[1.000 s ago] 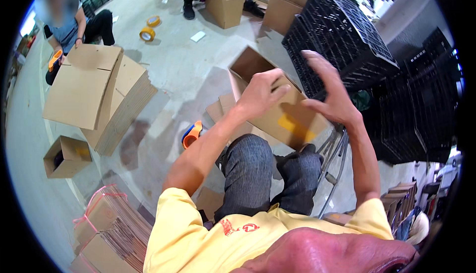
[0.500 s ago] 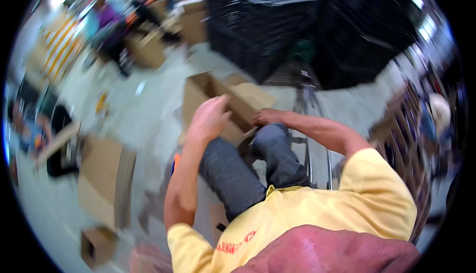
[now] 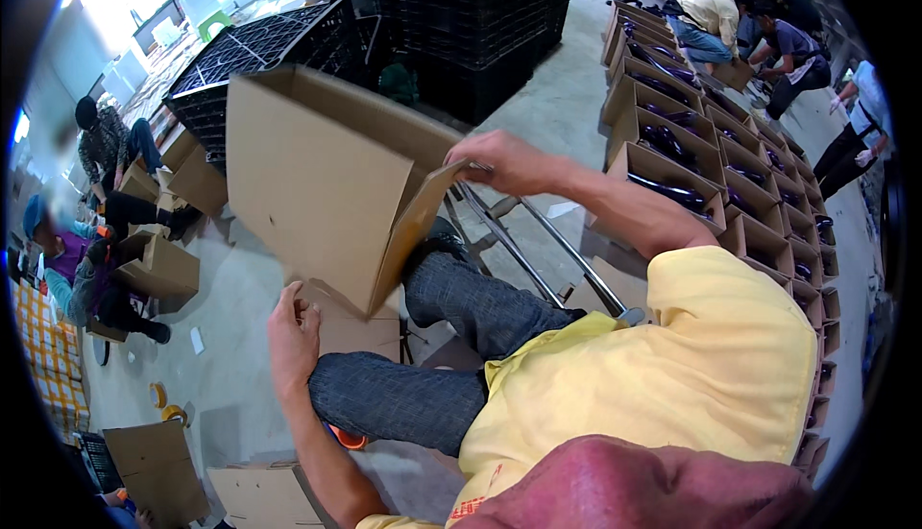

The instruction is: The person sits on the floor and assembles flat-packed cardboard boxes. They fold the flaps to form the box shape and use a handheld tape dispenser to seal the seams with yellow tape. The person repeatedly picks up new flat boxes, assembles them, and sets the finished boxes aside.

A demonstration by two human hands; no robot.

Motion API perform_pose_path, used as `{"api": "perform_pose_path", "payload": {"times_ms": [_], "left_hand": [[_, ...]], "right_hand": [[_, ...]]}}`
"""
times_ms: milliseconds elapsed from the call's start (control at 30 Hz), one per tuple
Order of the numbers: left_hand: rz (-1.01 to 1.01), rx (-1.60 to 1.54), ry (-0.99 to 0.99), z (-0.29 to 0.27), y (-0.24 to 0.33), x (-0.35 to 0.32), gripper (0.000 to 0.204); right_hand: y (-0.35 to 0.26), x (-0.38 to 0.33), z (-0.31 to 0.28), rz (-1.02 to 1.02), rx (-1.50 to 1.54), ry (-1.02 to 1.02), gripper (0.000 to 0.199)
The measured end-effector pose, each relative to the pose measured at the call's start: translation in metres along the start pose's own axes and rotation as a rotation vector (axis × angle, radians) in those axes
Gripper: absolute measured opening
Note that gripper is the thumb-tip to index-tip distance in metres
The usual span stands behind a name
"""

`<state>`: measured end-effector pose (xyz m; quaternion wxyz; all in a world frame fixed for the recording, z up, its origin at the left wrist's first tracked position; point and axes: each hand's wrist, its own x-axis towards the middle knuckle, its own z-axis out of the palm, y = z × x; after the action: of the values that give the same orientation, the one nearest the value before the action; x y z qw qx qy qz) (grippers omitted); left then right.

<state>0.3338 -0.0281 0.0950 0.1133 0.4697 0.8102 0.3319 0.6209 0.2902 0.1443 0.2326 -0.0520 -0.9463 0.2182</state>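
Note:
A large brown cardboard box (image 3: 312, 193) hangs tilted in front of my knees, its upper side open. My right hand (image 3: 499, 161) pinches the upper edge of its right end panel. Below the box's lower left, my left hand (image 3: 296, 327) has loosely curled fingers, their tips beside a lower flap (image 3: 351, 323). Nothing shows between those fingers; whether they touch the flap is hard to tell. The inside of the box is mostly hidden from me.
Rows of open boxes (image 3: 672, 145) holding dark purple, shiny long items line the right. Black plastic crates (image 3: 471, 30) stand behind. Several people work left and far right. Metal tubing (image 3: 519, 246), tape rolls (image 3: 173, 414) and flat cardboard (image 3: 264, 491) lie around me.
The box has risen from between my knees and turned, now closer and larger. My right hand moved up with it; my left dropped to its lower left. My view has swung to the right.

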Motion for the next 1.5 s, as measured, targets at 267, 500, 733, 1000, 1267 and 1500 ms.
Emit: {"api": "perform_pose_path", "payload": {"times_ms": [267, 500, 733, 1000, 1267, 1500], "left_hand": [[0.032, 0.113, 0.064, -0.020, -0.034, -0.014, 0.043], [0.137, 0.013, -0.016, 0.000, -0.034, 0.009, 0.042], [-0.045, -0.240, 0.022, -0.025, -0.026, -0.024, 0.041], [-0.201, -0.921, 0.250, -0.008, -0.062, -0.052, 0.038], [-0.815, -0.383, 0.690, 0.236, -0.265, -0.197, 0.041], [-0.958, -0.275, 0.821, 0.271, -0.259, -0.130, 0.054]], "right_hand": [[0.076, -0.043, -0.137, 0.380, -0.576, 0.606, 0.015], [0.239, -0.252, -0.327, 0.776, -1.323, 0.846, 0.034], [0.386, -0.186, -0.181, 0.695, -0.673, 0.799, 0.049], [0.215, -0.006, 0.257, 0.235, -0.017, 0.008, 0.061], [0.214, 0.071, 0.406, 0.384, 0.006, -0.431, 0.067], [0.285, 0.124, 0.465, 0.424, -0.204, -0.319, 0.067]]}}
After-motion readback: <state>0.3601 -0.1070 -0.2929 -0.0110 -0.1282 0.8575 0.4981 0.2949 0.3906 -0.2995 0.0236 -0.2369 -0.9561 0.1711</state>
